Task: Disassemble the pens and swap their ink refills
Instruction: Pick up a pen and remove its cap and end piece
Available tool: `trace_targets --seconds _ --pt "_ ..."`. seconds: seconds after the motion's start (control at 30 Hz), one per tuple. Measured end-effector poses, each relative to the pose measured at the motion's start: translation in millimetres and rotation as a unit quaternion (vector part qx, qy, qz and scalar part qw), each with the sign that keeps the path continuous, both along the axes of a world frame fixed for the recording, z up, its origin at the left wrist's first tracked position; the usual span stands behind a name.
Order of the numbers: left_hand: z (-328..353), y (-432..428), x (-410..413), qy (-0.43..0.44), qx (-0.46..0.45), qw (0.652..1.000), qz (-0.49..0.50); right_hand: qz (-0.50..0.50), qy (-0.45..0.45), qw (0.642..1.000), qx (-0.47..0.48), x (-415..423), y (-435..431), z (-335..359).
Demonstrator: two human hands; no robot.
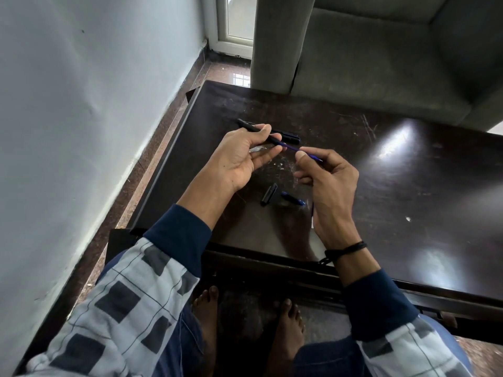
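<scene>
My left hand [245, 156] grips a black pen barrel [249, 126] above the dark table [408, 186]. A thin blue ink refill [292, 148] sticks out of the barrel's near end, and my right hand [326, 183] pinches the refill between thumb and forefinger. A second dark pen [291, 137] lies on the table just behind the held barrel. Closer to me, a black pen cap [269, 194] and a small blue pen piece [292, 198] lie side by side between my hands. A thin white-and-blue stick [312, 216] shows behind my right palm, mostly hidden.
A grey wall runs along the left, with a strip of brown floor [152, 148] between it and the table. A grey upholstered sofa [381, 63] stands just beyond the table's far edge. My bare feet [245, 322] rest under the table's near edge.
</scene>
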State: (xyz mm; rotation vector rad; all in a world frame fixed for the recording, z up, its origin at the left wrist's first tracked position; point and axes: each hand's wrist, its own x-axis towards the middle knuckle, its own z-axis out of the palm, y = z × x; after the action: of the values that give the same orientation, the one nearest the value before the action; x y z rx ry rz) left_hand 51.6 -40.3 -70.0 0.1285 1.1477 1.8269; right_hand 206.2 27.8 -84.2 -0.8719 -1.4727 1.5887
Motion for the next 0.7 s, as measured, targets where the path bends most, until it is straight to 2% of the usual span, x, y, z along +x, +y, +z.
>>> trace_targets --seconds 0.47,0.7 --pt "1.9 -0.4 -0.3 -0.046 0.012 0.999 0.012 -0.039 0.074 0.996 0.014 -0.3 1.7 2.1" --pt "1.7 0.0 2.5 -0.063 0.018 0.998 0.014 -0.004 0.078 0.997 -0.001 -0.9 0.5 1.3"
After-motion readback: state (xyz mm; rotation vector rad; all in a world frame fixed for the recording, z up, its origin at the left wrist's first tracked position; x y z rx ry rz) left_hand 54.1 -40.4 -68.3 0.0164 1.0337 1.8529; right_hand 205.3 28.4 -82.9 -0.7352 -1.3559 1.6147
